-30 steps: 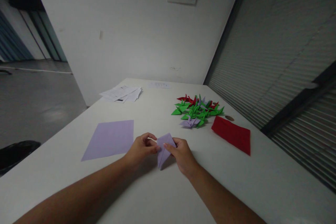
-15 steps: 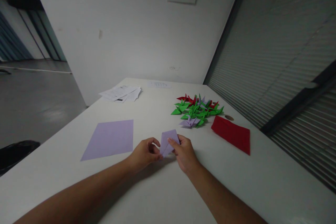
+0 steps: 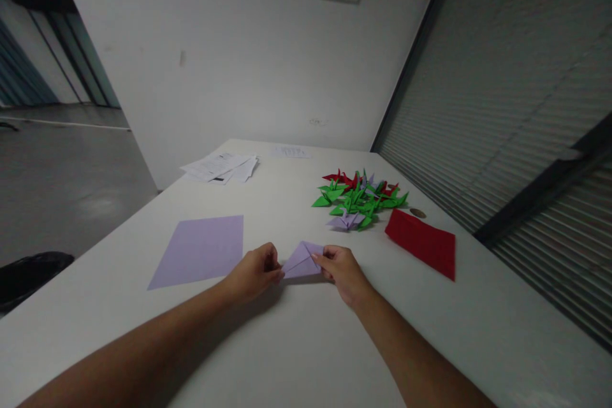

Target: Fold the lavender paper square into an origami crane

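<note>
Between my hands is a small folded sheet of purple origami paper [image 3: 302, 261], with crease lines and a flap on its upper face. My left hand [image 3: 257, 271] pinches its left corner between thumb and fingers. At the right edge, my right hand [image 3: 342, 271] grips it, thumb on top and fingers behind. The paper is held just above the white table [image 3: 287, 344]. Left of my left hand lies a flat, unfolded purple sheet [image 3: 203, 248].
Several green, red and purple paper cranes [image 3: 356, 201] are heaped beyond my right hand. A red paper stack [image 3: 423, 241] lies right of them, near a dark round disc [image 3: 417, 213]. Printed papers [image 3: 220, 167] rest at the far left. A black bag [image 3: 33, 274] stands beyond the left edge.
The folded purple paper has turned so its point faces left, lying wider between my hands. My left fingers have closed on that corner, and my left hand has shifted slightly left.
</note>
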The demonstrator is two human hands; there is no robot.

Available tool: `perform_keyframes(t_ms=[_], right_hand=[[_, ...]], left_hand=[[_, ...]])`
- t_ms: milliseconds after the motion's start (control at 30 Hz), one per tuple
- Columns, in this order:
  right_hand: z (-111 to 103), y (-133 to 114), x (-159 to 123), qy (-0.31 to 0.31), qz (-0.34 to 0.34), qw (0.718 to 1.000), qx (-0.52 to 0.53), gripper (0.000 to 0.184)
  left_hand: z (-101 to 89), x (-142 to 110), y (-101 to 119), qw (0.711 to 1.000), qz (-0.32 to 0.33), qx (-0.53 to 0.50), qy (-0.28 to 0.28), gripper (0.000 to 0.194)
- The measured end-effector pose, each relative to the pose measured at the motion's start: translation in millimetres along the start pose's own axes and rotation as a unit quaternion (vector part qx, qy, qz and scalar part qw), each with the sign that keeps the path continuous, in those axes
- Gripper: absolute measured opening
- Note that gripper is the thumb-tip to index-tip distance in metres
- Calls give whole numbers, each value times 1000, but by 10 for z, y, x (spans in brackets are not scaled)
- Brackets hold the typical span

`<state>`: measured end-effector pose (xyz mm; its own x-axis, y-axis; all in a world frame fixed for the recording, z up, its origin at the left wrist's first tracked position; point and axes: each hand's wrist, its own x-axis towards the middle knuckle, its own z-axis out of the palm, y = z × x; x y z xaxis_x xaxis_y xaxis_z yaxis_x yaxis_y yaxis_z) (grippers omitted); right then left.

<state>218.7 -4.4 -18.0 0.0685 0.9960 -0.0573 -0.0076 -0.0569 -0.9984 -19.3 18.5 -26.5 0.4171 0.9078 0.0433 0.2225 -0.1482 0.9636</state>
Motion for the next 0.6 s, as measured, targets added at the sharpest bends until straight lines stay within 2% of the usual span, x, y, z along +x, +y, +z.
perform_keyframes(t_ms=[167,267,467,600], right_hand=[[-46,38,2,-8,39,997,-61,40],[-54,71,0,-15,50,994,-99,33],[-60,98,-7,-23,41,980,-195,23],[-31,82,-33,-33,19,965,-261,17]], left_hand=[[-105,-26,32,990,30,135,7,15],[-106,-61,72,970,75,228,-25,6],[-67,-94,89,880,269,371,-123,24],[-70,-90,93,833,351,399,-154,28]])
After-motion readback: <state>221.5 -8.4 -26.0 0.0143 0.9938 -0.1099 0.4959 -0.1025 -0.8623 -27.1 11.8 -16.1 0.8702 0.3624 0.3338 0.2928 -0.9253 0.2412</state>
